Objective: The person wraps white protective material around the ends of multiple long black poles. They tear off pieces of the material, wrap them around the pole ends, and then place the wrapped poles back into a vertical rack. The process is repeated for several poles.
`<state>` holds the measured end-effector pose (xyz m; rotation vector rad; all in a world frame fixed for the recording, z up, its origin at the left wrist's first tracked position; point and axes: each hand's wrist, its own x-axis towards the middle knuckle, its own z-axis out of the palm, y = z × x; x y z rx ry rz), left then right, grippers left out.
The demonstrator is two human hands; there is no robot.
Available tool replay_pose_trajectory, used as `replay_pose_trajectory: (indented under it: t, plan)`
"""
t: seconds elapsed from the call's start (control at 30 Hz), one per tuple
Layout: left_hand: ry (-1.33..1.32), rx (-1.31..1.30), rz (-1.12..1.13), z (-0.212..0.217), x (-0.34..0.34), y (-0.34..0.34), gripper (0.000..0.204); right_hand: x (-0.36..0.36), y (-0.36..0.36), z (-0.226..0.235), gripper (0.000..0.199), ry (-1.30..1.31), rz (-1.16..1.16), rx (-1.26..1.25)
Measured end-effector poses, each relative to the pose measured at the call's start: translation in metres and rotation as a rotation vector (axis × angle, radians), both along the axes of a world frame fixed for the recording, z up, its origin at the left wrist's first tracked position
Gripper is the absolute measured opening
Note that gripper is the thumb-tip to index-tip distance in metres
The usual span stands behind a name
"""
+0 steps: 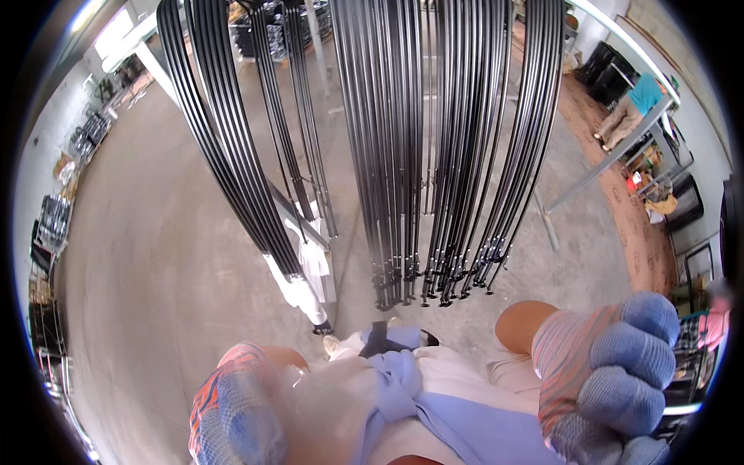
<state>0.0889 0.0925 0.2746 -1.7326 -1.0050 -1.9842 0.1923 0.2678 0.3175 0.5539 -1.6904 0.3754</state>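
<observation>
While the hanging rods [403, 155] fill most of your view, they are also your biggest hazard: long black bundles dangle from overhead, their clipped lower ends level with your chest, just ahead of you, and neither hand touches them. If you lean in or swing an arm up carelessly, you could set one bundle swaying into the next, and the ends near the middle [434, 283] could catch your clothing or knock together and get scratched. The left bundle [232, 155] curves down toward a white wrapped post [298, 287], so a push there could drag rods against it. The metal frame [612, 151] to your right stands close enough to snag an elbow if you step sideways. Your right hand [604, 372], gloved, looks curled with the fingers pressed together into a loose fist, and it appears to hold nothing. Your left hand [236, 411] is blurred; I cannot tell how its fingers are set or whether it grips anything, and thick gloves may dull your feel for a thin rod.
</observation>
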Motion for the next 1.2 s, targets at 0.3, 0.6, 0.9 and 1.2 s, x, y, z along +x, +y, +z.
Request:
replay_pose_trajectory:
  t: [0.3,0.6,0.9,1.2]
  plan:
    - [-0.724,-0.311,-0.101,-0.108,-0.032,0.026,0.069,-0.08,0.091,-0.17,0.026,-1.039,0.647,-1.09]
    - [-0.81,-0.885,0.08,-0.283,-0.024,0.064,0.067,-0.053,0.038,-0.288,0.056,-1.434,0.817,-1.162]
    - [-0.805,-0.829,0.315,-0.306,-0.138,0.093,0.061,-0.03,0.068,-0.322,0.056,-1.269,0.841,-1.332]
    - [-0.763,-0.999,-0.157,-0.244,-0.159,0.113,0.029,-0.085,0.061,-0.335,0.079,-1.259,0.818,-1.247]
